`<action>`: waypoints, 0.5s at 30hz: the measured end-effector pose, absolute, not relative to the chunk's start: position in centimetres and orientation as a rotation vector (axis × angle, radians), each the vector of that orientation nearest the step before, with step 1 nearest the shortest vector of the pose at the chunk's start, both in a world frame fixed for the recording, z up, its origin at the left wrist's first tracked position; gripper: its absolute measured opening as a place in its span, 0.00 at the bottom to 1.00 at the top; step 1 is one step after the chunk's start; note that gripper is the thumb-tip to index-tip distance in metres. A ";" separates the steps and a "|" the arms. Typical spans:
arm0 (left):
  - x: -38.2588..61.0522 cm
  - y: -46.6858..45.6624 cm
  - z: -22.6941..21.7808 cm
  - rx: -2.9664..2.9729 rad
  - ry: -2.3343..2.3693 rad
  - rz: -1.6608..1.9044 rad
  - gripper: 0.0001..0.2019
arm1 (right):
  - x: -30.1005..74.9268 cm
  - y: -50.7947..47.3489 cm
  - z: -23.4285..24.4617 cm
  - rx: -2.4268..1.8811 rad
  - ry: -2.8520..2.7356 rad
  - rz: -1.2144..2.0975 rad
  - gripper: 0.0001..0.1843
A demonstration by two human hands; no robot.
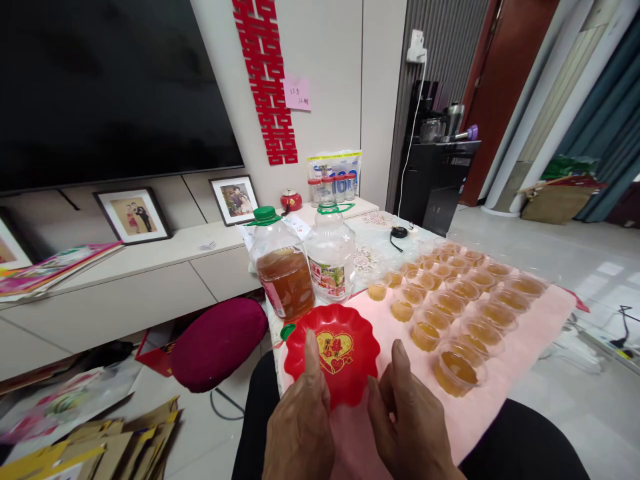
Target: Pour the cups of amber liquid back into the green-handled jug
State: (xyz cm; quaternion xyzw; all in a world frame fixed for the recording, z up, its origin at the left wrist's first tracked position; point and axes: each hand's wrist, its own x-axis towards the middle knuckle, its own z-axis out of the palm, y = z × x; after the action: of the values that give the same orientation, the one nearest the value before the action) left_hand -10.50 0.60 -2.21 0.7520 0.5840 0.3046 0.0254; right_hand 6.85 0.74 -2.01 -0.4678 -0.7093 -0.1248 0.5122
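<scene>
On the pink cloth [523, 343] sits a glossy red plate [334, 355] (scalloped rim, gold heart). The left hand [300, 427] rests its thumb on the plate, its grip impossible to tell; the right hand [415, 427] is spread and empty.

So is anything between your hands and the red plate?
Nothing visible. The left hand has a finger over the near edge of the red plate, and the right hand is right beside it above the pink cloth.

Home living rm: big TV [110, 87], framed family photos [134, 215], low cabinet [125, 280].
</scene>
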 end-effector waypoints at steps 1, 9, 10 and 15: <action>-10.4 0.6 -2.2 2.329 1.806 0.956 0.42 | 6.8 0.7 -2.0 -1.125 -1.706 -0.293 0.42; -11.0 0.6 -2.8 2.272 1.849 0.959 0.39 | 7.4 0.5 -2.3 -1.211 -1.748 -0.204 0.38; -11.3 0.7 -2.9 2.266 1.865 0.964 0.38 | 7.6 0.8 -2.5 -1.235 -1.766 -0.183 0.36; -12.3 2.0 -3.4 2.328 2.024 1.075 0.34 | 9.0 2.5 -4.9 -1.477 -1.743 -0.012 0.28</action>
State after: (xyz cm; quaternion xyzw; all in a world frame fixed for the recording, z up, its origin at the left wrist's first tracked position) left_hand -12.35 2.05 -3.39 0.7112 0.6183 0.3285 -0.0628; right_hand 8.98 2.55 -4.91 -0.5882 -0.6939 -0.0048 0.4154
